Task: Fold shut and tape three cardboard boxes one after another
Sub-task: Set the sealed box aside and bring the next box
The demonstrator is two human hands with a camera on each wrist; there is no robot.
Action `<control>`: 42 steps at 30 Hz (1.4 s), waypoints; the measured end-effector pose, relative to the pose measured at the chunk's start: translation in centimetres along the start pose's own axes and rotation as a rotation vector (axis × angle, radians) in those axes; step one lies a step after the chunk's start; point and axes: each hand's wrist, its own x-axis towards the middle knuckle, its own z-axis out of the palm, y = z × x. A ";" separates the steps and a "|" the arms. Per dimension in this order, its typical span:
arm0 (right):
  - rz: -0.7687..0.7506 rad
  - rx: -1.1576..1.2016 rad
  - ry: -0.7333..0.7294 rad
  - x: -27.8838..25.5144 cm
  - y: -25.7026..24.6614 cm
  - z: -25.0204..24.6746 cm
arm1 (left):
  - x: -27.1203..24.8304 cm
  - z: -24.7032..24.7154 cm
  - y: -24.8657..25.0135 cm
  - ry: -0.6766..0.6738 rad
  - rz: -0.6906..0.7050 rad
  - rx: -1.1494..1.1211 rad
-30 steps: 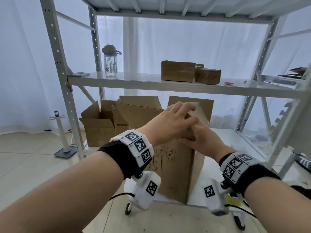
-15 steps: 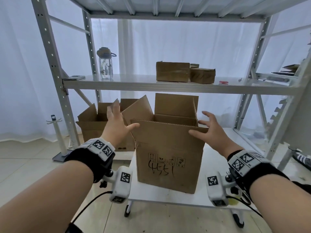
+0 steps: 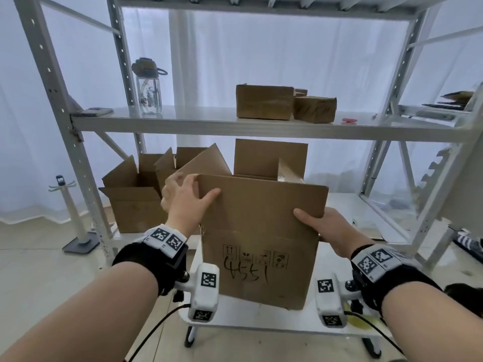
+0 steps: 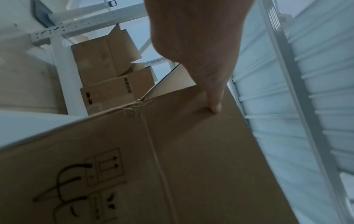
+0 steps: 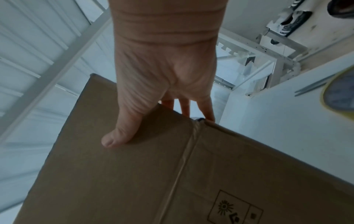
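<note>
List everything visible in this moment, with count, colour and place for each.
marked box: 1, brown, flaps open, on the white table, held at both sides
white table: 1, white, under the marked box
open boxes: 2, brown, lower shelf, left behind
closed boxes: 2, brown, middle shelf; a third may sit behind, unclear
water bottle: 1, clear with dark lid, middle shelf left
shelving rack: 1, pale grey metal, behind the table
stand: 1, white, on the floor at left
tape roll: 1, yellowish edge, table right, blurred
left hand: grips the near flap's left edge
right hand: grips the flap's right edge
</note>
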 end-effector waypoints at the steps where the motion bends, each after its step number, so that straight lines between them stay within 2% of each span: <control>1: -0.011 0.009 0.007 0.4 0.0 0.2 | 0.0 0.1 -0.2 0.026 -0.002 0.007; 5: -0.096 0.025 0.118 1.8 -0.1 1.1 | 0.2 0.4 -0.7 0.048 -0.027 -0.114; 8: -0.141 -0.011 0.235 2.9 0.3 1.4 | 0.5 0.6 -1.4 -0.089 -0.028 -0.396; 11: -0.095 -0.116 0.277 3.7 -0.1 1.4 | 0.4 1.0 -0.9 -0.127 -0.046 -0.611; 13: -0.026 -0.176 0.261 4.3 -0.5 1.0 | 0.9 1.3 -0.5 -0.131 -0.062 -0.649; 16: 0.083 -0.114 0.204 5.4 -0.8 -0.1 | 1.9 2.0 0.1 -0.293 -0.033 -0.594; 19: 0.103 0.023 0.194 7.1 -0.9 -1.0 | 2.9 2.9 0.6 -0.495 -0.115 -0.702; 21: 0.078 0.071 0.218 8.6 -0.9 -1.3 | 4.0 4.2 0.9 -0.521 -0.123 -0.699; 26: 0.008 0.154 0.210 13.5 -0.9 -1.5 | 8.7 8.2 1.8 -0.390 -0.141 -0.614; 30: -0.117 0.174 0.190 18.4 -0.6 -1.5 | 13.1 10.6 2.7 -0.243 -0.046 -0.448; 33: -0.191 0.155 0.223 22.9 -0.3 -1.4 | 17.2 11.9 2.3 -0.207 -0.054 -0.349; 38: -0.314 0.145 0.253 29.9 2.1 -1.0 | 22.1 15.0 -1.0 -0.138 0.035 -0.490; 42: -0.400 0.095 0.323 33.0 5.0 0.0 | 22.9 18.3 -3.6 -0.040 0.117 -0.425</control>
